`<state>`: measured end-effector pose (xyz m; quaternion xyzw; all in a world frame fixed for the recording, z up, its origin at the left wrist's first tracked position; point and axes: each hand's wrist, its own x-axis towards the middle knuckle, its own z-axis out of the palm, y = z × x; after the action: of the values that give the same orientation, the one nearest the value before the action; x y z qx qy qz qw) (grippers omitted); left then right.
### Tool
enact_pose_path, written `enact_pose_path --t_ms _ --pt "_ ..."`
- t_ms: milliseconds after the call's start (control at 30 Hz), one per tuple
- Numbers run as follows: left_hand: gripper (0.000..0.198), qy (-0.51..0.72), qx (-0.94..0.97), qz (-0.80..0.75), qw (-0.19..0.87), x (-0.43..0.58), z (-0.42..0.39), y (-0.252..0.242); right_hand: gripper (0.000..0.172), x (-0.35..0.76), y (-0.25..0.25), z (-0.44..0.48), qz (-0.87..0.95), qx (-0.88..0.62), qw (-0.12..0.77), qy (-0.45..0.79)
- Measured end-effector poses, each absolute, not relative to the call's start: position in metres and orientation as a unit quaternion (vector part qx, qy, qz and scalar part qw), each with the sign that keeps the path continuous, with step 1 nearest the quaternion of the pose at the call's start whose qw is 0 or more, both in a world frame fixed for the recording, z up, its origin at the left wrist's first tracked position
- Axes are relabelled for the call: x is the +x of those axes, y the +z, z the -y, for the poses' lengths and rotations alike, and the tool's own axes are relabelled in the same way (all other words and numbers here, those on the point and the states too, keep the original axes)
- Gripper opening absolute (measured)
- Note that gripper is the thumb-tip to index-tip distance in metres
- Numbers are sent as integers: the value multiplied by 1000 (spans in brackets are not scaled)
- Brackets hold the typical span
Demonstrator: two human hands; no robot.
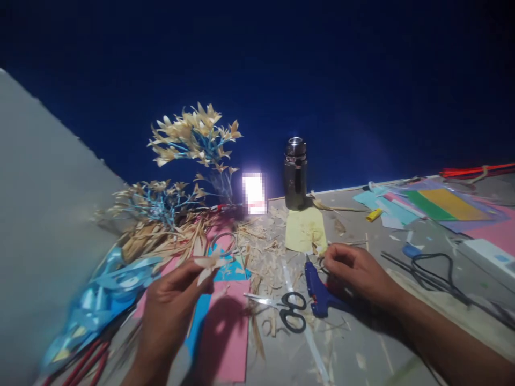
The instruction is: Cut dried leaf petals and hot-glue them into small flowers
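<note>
My left hand (169, 305) pinches a small pale flower with petals of dried husk (207, 268), held above the pink and blue sheets. My right hand (354, 265) is curled with thumb and fingertips together, just right of a blue glue gun (316, 289). What those fingertips hold, if anything, is too small to make out. The glue gun lies on its side, its nozzle toward the yellow paper (306, 228). Between my hands lie scissors with black handles (293, 313), blades slightly apart and pointing left. A pink sheet (227, 343) is partly under my left hand's shadow.
Dried-husk flowers on blue stems (193, 136) stand at the back left, near a bright light (254, 193). A steel flask (295, 177) stands behind the yellow paper. Husk scraps (261, 244) litter the middle. Blue ribbon (104, 305) lies left; black cable (434, 273) and coloured sheets (450, 203) lie right.
</note>
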<state>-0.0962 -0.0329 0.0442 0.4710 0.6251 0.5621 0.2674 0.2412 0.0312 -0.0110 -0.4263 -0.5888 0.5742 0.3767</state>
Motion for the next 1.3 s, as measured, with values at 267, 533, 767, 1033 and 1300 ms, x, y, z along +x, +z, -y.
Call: enact_pose_path --t_ms 267,533,767,1033,1300 --pt "32 444 453 -757 157 -161 42 17 42 240 -14 -33 633 -444 329 542" --pt "34 442 466 -754 137 -165 15 2 37 242 -23 -37 684 -469 287 479" --pt "34 438 444 -776 93 -188 6 4 31 246 -31 -40 704 -467 287 452" --pt "39 403 441 -793 118 -206 8 -4 32 246 -31 -43 729 -465 257 431" --pt "47 422 369 -779 281 -221 50 32 39 243 -24 -38 743 -492 242 384"
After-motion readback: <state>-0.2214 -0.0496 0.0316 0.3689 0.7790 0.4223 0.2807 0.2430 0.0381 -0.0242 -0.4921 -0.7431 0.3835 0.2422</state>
